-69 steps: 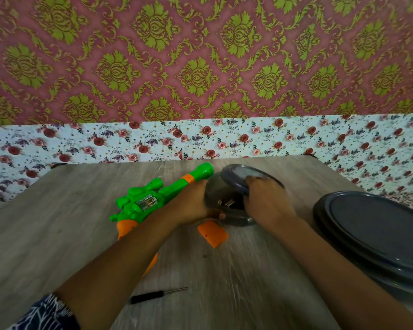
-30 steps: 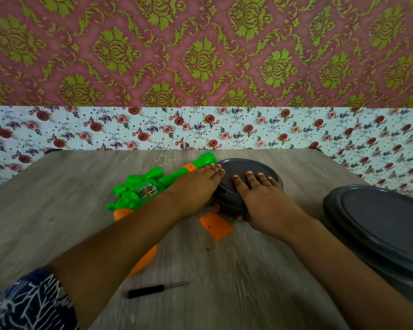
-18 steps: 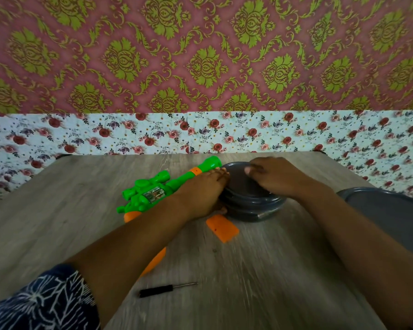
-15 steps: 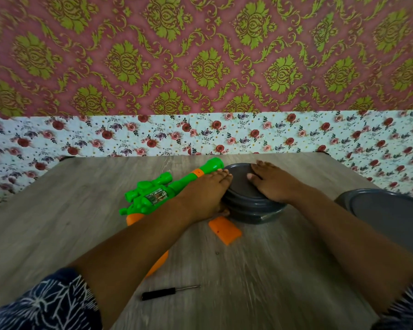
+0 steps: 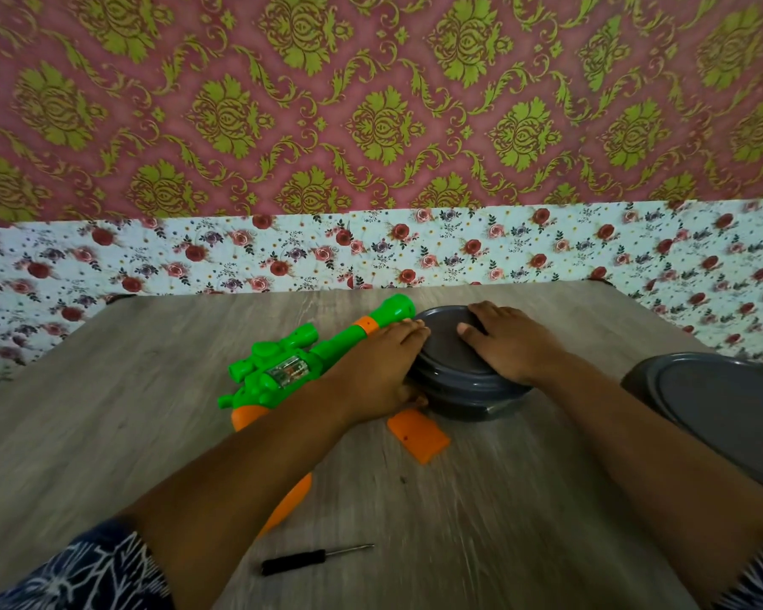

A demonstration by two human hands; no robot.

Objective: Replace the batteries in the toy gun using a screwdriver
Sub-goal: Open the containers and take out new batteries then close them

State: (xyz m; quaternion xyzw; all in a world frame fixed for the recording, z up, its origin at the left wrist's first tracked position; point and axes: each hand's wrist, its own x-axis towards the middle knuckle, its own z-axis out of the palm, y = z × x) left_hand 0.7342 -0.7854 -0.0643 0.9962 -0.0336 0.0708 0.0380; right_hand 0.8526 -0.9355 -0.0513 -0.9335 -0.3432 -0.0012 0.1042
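A green and orange toy gun (image 5: 300,367) lies on the wooden table (image 5: 106,411), its muzzle pointing to the far right; my left forearm crosses over its orange grip. An orange battery cover (image 5: 417,435) lies loose just in front of a small round grey container (image 5: 463,389) with its lid on. My left hand (image 5: 377,367) presses against the container's left side. My right hand (image 5: 509,343) lies flat on the lid's right part. A small black-handled screwdriver (image 5: 309,563) lies alone near the front of the table. No batteries are visible.
A larger grey lidded container (image 5: 723,402) stands at the right edge of the table, close to my right forearm. A wall with floral paper (image 5: 371,253) runs along the table's far edge.
The lid, tilted open 2.3 s ago, now sits flat on the small container. My right hand has shifted from the lid's near side to its far right part. My left hand stayed at its side.
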